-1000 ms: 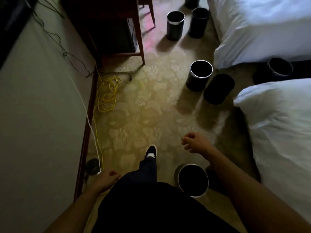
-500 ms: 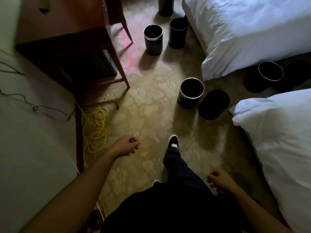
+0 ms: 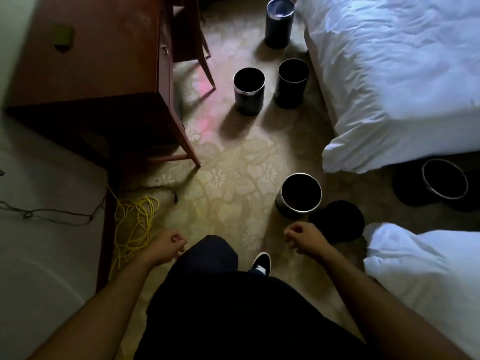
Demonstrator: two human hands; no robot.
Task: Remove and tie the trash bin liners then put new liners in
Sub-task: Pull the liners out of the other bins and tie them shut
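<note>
Several round dark trash bins stand on the patterned carpet. The nearest bin [image 3: 300, 195] has a metal rim and a dark inside; a black-covered bin [image 3: 336, 220] sits right beside it. Two more bins [image 3: 248, 90] [image 3: 293, 83] stand farther on, and the farthest bin [image 3: 279, 22] shows something pale inside. Another bin [image 3: 444, 182] sits between the two beds. My left hand [image 3: 167, 244] and my right hand [image 3: 302, 237] hang in front of me, fingers loosely curled, holding nothing. My right hand is just short of the nearest bin.
A wooden desk [image 3: 91, 74] with a chair [image 3: 192, 42] stands at the left. A coiled yellow cable [image 3: 135, 224] and black wires lie by the wall. Two beds with white bedding [image 3: 389, 81] [image 3: 426, 276] line the right side. My leg and shoe [image 3: 261, 263] are mid-step.
I have walked forward along the carpet: the bins and desk are nearer. My arms have swung, the left hand back toward my hip and the right hand forward toward the nearest bin.
</note>
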